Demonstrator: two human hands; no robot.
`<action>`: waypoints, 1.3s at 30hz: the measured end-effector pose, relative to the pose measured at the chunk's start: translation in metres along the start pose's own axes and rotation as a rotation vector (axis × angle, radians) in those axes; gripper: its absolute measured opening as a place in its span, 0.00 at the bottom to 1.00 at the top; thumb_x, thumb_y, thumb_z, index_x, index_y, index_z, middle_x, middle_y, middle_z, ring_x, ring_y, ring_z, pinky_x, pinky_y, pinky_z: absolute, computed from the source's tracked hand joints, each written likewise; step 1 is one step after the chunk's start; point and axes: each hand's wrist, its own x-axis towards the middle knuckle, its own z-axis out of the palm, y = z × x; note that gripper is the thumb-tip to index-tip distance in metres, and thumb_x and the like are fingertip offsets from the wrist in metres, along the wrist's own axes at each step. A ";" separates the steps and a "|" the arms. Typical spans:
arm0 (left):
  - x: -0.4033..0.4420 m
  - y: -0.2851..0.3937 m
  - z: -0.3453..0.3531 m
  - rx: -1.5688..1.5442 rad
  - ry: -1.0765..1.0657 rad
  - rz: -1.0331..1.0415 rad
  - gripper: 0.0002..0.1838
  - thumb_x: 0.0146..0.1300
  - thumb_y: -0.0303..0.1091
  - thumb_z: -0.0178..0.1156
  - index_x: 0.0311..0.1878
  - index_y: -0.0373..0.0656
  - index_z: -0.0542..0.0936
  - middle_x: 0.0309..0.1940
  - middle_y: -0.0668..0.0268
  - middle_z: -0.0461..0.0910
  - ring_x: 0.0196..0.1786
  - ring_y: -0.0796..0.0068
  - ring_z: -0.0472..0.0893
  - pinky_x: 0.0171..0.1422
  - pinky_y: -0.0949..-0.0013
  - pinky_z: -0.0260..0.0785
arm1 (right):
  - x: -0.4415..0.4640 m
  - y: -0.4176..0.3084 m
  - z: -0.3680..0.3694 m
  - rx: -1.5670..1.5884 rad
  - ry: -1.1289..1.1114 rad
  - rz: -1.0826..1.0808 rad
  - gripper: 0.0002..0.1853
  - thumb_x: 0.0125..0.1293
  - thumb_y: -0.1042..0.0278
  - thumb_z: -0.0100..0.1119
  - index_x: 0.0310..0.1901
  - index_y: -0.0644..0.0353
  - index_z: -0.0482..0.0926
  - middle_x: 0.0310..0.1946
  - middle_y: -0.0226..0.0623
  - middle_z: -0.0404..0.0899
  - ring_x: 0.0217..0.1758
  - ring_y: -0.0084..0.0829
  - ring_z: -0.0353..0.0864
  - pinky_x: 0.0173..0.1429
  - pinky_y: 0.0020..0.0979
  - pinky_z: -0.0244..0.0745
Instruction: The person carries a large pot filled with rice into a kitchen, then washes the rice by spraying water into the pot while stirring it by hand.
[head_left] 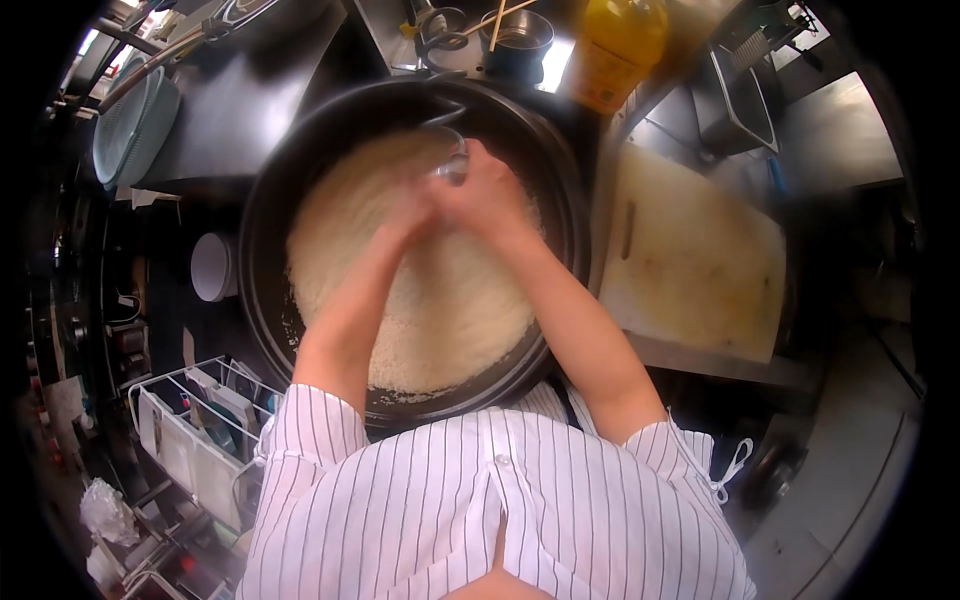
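A wide dark pot [262,270] holds a pale, grainy mass that looks like rice [440,345], with loose grains along its edge. Over the far part of it, my two hands are close together. My right hand [487,192] has its fingers curled round a shiny curved metal piece [455,165]; its exact kind is not clear. Just left of it, my left hand [408,205] is smeared by motion, and its fingers cannot be made out. Whether it touches the metal piece or the grains is hidden.
A stained cutting board [695,260] lies to the right. Behind the pot stand a bottle of yellow liquid [615,50] and a metal pot [520,38] with chopsticks. On the left are a pale blue basket [135,125], a white round container [212,267] and a wire rack [200,425].
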 end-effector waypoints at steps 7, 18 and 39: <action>-0.061 -0.104 -0.016 -0.047 -0.106 -0.344 0.36 0.59 0.62 0.42 0.65 0.48 0.58 0.61 0.47 0.58 0.63 0.47 0.59 0.64 0.49 0.52 | -0.002 -0.002 0.005 -0.008 0.000 -0.043 0.22 0.44 0.55 0.63 0.36 0.62 0.72 0.28 0.47 0.78 0.33 0.46 0.79 0.39 0.40 0.73; -0.164 -0.094 0.024 -0.532 -0.740 -0.548 0.37 0.63 0.62 0.32 0.62 0.39 0.62 0.62 0.50 0.59 0.65 0.56 0.60 0.65 0.57 0.54 | -0.006 -0.013 0.002 -0.019 -0.065 -0.007 0.25 0.44 0.53 0.62 0.41 0.60 0.73 0.31 0.45 0.79 0.37 0.44 0.79 0.43 0.39 0.73; -0.128 0.083 0.025 -0.012 -0.008 0.810 0.31 0.51 0.44 0.56 0.59 0.46 0.66 0.62 0.62 0.60 0.69 0.61 0.51 0.69 0.45 0.38 | -0.005 -0.005 0.000 0.061 -0.003 -0.010 0.22 0.44 0.55 0.63 0.36 0.63 0.73 0.28 0.47 0.78 0.34 0.44 0.79 0.41 0.38 0.73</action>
